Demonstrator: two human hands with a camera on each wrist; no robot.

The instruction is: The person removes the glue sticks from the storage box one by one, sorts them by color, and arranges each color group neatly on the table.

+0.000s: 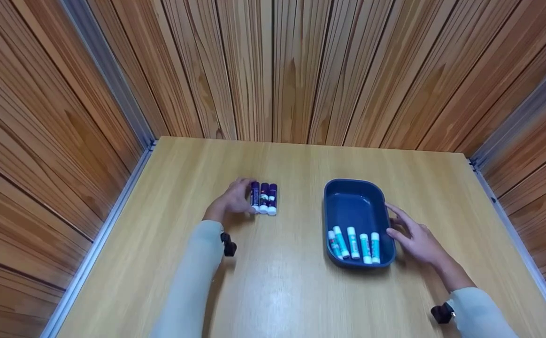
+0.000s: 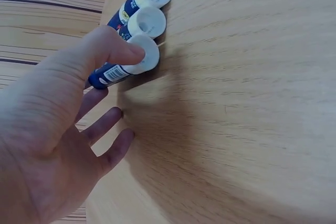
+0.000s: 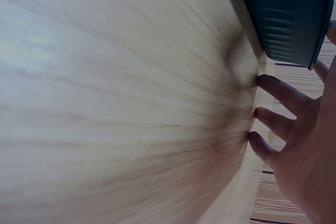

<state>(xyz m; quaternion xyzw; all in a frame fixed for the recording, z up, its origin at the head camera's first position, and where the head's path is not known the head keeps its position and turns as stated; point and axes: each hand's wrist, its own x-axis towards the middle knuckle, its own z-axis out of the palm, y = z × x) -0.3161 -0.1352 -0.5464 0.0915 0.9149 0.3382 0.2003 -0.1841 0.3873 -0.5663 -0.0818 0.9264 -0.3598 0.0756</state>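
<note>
Head view shows the left hand (image 1: 233, 199) beside three purple glue sticks (image 1: 264, 198) that lie side by side on the desk (image 1: 282, 291). Its thumb (image 2: 113, 51) presses the nearest stick (image 2: 123, 69), and the other fingers are spread out and hold nothing. The right hand (image 1: 416, 239) is flat and loose, fingers touching the right wall of the blue tray (image 1: 355, 199). Five teal glue sticks (image 1: 355, 244) lie in the tray's near end.

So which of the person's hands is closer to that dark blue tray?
The right. The right hand rests at the right side of the dark blue tray, fingers at its rim. The left hand is off to the tray's left, touching the purple glue sticks.
</note>
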